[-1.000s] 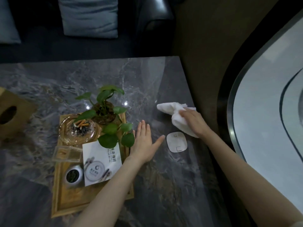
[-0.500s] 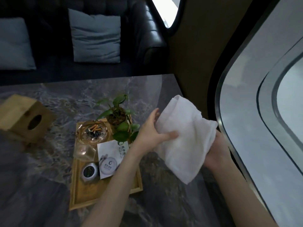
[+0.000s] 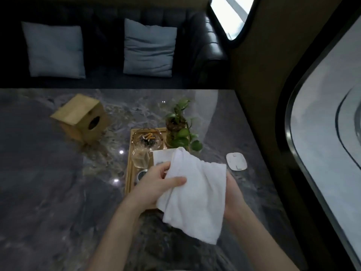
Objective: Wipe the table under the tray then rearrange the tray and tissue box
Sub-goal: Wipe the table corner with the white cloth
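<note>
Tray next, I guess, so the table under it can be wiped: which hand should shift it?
Probably the left hand: it hovers right over the tray, while the right hand sits further right, behind the cloth both hold, so it can keep that.

A dark leather sofa is standing behind the grey marble table, with two grey-blue cushions leaning against its back. Daylight is coming through a narrow window, and ceiling lights are glinting off the tabletop.
</note>
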